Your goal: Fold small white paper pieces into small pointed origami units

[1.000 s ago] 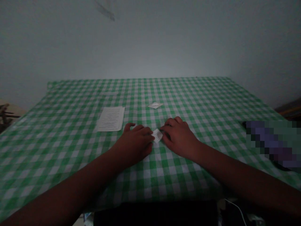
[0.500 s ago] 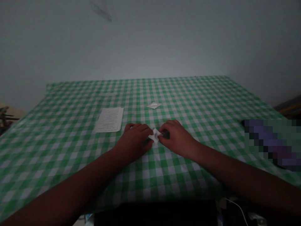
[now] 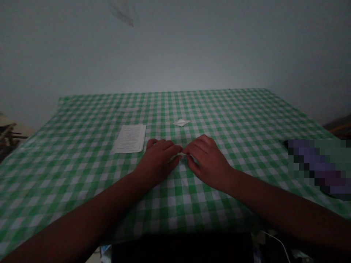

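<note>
My left hand (image 3: 160,157) and my right hand (image 3: 207,159) meet over the middle of the table, fingertips almost touching. Between them is a small folded piece of white paper (image 3: 183,153), of which only a thin edge shows. The thumb and fingers of each hand pinch it from opposite sides. Beyond the hands lies a folded paper diamond (image 3: 181,122), flat on the cloth. A stack of printed paper sheets (image 3: 131,138) rests to the left, just past my left hand.
A green and white checked tablecloth (image 3: 233,120) covers the table. At the right edge lies a dark object with a blurred-out surface (image 3: 318,164). A plain wall (image 3: 192,44) stands behind the table. A white cable (image 3: 279,241) hangs below the front edge at the right.
The folded paper between my hands has turned from showing its printed face to a thin edge. My right hand has rolled over it, its fingers now nearer my left fingertips.
</note>
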A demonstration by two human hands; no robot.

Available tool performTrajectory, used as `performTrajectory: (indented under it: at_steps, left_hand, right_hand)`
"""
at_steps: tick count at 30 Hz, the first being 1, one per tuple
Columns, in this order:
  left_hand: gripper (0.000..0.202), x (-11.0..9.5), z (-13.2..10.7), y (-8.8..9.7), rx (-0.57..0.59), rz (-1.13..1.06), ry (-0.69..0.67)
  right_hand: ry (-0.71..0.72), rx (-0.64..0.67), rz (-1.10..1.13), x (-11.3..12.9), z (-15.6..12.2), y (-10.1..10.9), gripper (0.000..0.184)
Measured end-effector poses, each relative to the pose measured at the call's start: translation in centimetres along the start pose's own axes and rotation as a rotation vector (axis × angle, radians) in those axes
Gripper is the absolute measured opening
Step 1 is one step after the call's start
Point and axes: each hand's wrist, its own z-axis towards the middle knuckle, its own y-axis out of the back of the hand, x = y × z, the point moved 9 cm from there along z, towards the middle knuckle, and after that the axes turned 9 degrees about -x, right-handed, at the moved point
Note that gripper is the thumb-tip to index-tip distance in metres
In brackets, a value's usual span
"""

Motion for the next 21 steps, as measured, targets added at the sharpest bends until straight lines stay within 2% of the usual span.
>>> performTrajectory:
  at_steps: [3,10,15,21]
  left_hand:
    - [0.01,0.1,0.2,-0.6,0.076,0.022,-0.027]
    - [0.028,0.8,-0.4,-1.9,0.217,-0.016,-0.121]
    - [0.04,0.3,-0.9,-1.0,0.289,-0.003,-0.121]
    - [0.019,-0.4,-0.9,-0.8,0.27,-0.029,-0.131]
  right_hand:
    - [0.096,0.119,-0.043,0.9,-0.3,-0.8,0.015]
    - [0.065,0.345,-0.014,-0.3,-1.2,-2.8,0.019]
    - [0.088,0.378,0.007,-0.3,-1.3,-3.2,0.02]
    - [0.074,0.367,0.053,-0.4,-1.3,-3.3,0.021]
